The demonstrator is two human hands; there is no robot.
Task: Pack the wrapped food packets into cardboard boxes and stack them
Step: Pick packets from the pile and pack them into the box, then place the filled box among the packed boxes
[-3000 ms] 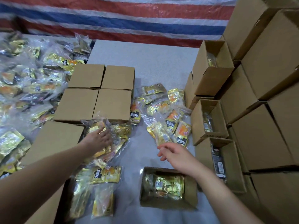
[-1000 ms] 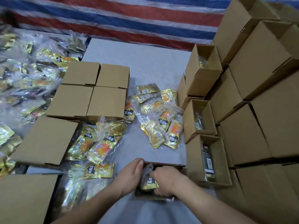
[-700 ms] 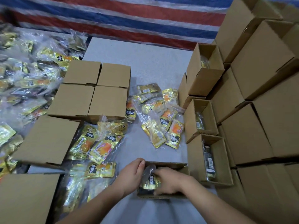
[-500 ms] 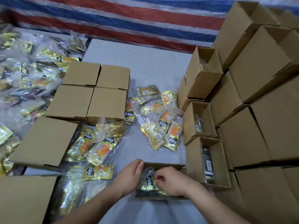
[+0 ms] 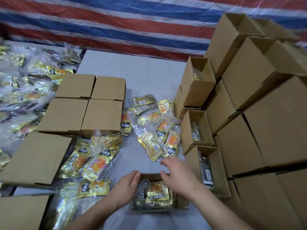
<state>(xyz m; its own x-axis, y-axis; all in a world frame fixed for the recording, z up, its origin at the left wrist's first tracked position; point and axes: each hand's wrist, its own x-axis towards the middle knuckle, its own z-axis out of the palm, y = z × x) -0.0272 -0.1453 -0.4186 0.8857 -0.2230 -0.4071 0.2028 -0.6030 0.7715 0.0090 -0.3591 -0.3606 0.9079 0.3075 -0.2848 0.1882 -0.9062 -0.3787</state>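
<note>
A small open cardboard box (image 5: 181, 204) sits on the grey table near me, with gold wrapped food packets (image 5: 155, 193) lying in it. My left hand (image 5: 127, 186) rests flat against the box's left side, fingers straight. My right hand (image 5: 177, 174) hovers above the box's far right corner, fingers spread and holding nothing. Loose gold packets lie in a pile (image 5: 156, 128) just beyond the box and in a second pile (image 5: 89, 160) to its left.
Closed cardboard boxes (image 5: 86, 105) stand at centre left, with flat cardboard (image 5: 33, 156) nearer. A tall stack of boxes (image 5: 249, 113) fills the right, some open ones (image 5: 207, 170) holding packets. A heap of packets (image 5: 20, 90) covers the far left. Grey table (image 5: 132, 72) beyond.
Both hands were pressing a packet down into the box. Now the packet lies in it, my right hand has lifted up and forward, and my left hand stays at the box's left side.
</note>
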